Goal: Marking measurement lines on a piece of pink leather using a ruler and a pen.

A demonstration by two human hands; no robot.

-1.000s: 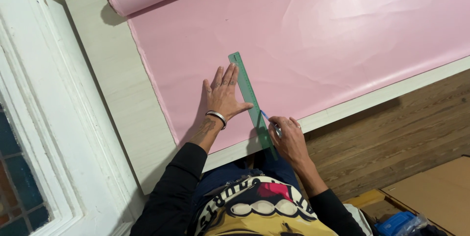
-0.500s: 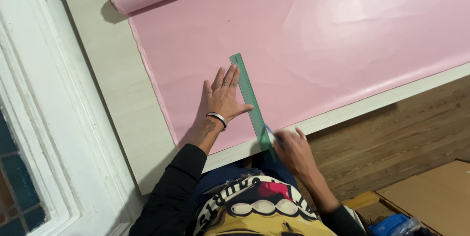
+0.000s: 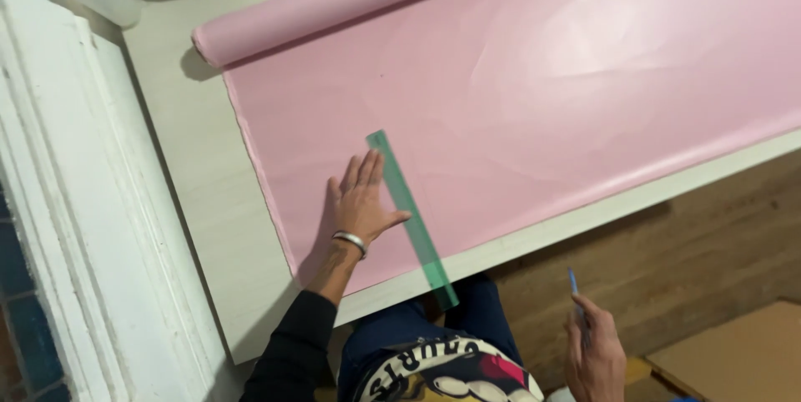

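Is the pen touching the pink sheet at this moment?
No, the right hand holds the blue pen off the table's edge, away from the pink sheet.

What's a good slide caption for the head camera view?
Left hand pins green ruler on pink fabric; right hand holds blue pen off the table.

Soft, even indoor light falls from above. The pink sheet [image 3: 534, 93] carries a pale sheen across its creases, its roll throws a short shadow leftward on the table [image 3: 200, 160], and the green ruler [image 3: 411, 217] looks slightly motion-blurred.
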